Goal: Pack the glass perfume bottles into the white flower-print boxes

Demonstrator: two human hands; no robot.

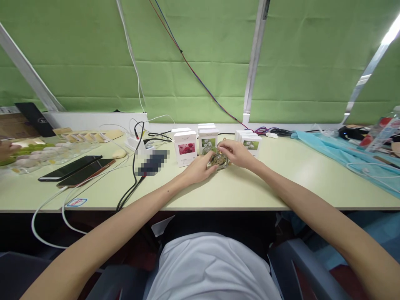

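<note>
My left hand (200,168) is closed round the left side of a clear glass jar (220,160) with greenish-brown contents. At the jar's upper right, the fingers of my right hand (236,153) are pinched together; what they hold is too small to make out. Just behind the jar stand white boxes with a green-and-white picture (208,134). To the left is a white box with a red flower picture (186,148), and on the right are more white boxes (251,143).
Two dark phones (71,167) and cables lie on the left, near a white power strip (137,145). Farther left are clear trays of round items (40,155) and part of another person's hand (4,150). Blue plastic sheeting (337,154) and a bottle (383,129) are on the right.
</note>
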